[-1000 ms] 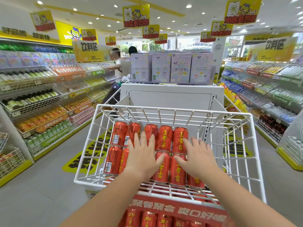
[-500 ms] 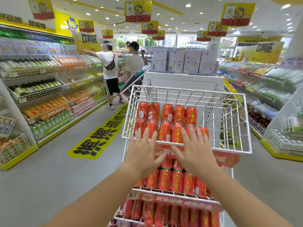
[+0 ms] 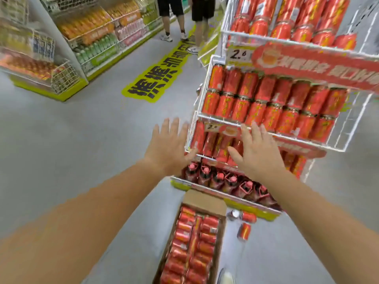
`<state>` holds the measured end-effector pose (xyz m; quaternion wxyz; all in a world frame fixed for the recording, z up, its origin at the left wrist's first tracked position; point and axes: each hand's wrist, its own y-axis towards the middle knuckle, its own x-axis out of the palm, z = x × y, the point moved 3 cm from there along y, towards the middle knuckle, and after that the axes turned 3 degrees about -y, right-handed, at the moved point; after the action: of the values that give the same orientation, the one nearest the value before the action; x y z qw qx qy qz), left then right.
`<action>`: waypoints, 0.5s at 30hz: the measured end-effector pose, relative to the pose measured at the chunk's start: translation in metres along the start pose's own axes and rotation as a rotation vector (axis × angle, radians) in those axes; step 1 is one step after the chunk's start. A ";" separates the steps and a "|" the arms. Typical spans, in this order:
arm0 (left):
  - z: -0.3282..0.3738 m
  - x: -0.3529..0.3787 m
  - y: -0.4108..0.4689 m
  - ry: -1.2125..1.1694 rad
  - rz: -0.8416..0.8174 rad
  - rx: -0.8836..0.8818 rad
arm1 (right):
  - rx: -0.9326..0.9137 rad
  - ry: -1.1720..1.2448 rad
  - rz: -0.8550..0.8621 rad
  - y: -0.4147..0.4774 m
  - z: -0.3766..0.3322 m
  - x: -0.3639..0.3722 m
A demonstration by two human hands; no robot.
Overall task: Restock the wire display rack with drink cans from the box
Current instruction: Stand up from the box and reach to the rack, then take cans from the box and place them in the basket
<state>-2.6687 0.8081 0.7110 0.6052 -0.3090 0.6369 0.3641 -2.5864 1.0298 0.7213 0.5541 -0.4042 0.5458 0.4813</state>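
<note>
Stock: cans lying in rows in open cardboard box on floor, just in front of wire rack base. Box looks near full. Two loose cans on floor just right of box.

Rack tiers carry same red cans. Middle tier front rows look full, bottom tier holds bottles with pink caps.

Grip wide on both sides: left hand and right hand with fingers spread, holding nothing, up in front of lower can tier. Left thumb at that tier's left corner, contact unclear.

Reads as a reload step: empty hands at rack, supply below. Next move likely calls for reaching down to box, wrapping firmly on a can or two, lifting clear of box wall, then slotting into a tier with gaps. Which tier, cannot tell, too blurred. Mind loose cans underfoot. Two people up the aisle, well apart.
</note>
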 end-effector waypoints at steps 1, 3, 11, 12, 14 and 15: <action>-0.003 0.025 -0.009 0.005 -0.038 -0.012 | -0.018 0.011 -0.031 -0.006 -0.006 0.026; -0.006 0.079 -0.027 0.018 -0.114 -0.028 | -0.046 0.031 -0.106 -0.018 -0.016 0.081; 0.019 0.310 -0.100 -0.005 -0.372 -0.047 | -0.135 0.015 -0.445 -0.081 -0.027 0.319; 0.022 0.340 -0.109 0.004 -0.402 -0.052 | -0.135 0.026 -0.476 -0.090 -0.028 0.349; 0.029 0.397 -0.131 0.017 -0.475 -0.054 | -0.138 0.046 -0.534 -0.110 -0.032 0.405; 0.033 0.425 -0.143 0.028 -0.508 -0.042 | -0.145 0.058 -0.568 -0.120 -0.035 0.434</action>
<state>-2.5641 0.7776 0.2753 0.6618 -0.4765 0.5395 0.2093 -2.5023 1.0104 0.2782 0.6206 -0.5927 0.3907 0.3331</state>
